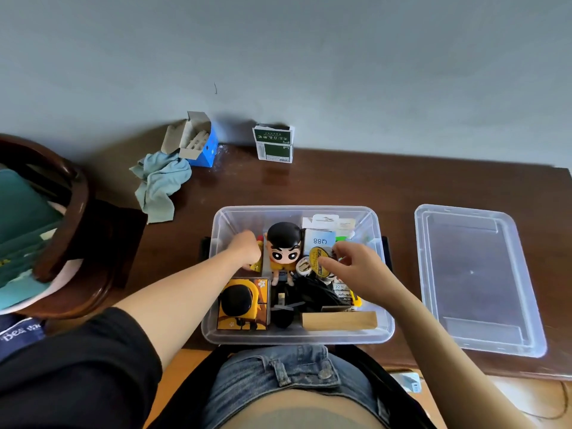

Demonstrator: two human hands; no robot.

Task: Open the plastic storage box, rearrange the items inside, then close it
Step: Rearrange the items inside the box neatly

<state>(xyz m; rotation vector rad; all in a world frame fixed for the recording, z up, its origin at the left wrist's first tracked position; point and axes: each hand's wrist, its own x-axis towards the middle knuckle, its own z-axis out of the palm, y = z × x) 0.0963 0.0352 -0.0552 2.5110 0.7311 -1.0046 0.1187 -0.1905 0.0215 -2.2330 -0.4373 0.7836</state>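
On the dark wooden table point(402, 187), right against my waist, sits the clear plastic storage box point(383, 331), already open; its lid point(479, 274) lies flat to the right, well apart, so both of my arms can reach in without knocking it.

My left hand point(247, 249) is down in the box's left part, beside the black-haired figurine point(283, 247). Its fingers look curled around something yellow point(257, 266), but the hand hides most of it, so I cannot say what it is or how firm the hold is.

My right hand point(359, 267) hovers over the middle, with its fingers point(328, 262) bent and touching a round yellow tin point(318, 258) that leans against a white box point(320, 239). I judge this to be a pinch to lift or shift it, though the grip is not plainly closed.

Nearer me, an orange picture box point(243, 305), black cables point(312, 292) and a wooden block point(339, 320) lie packed close, leaving little room; rearranging is under way, closing not yet.
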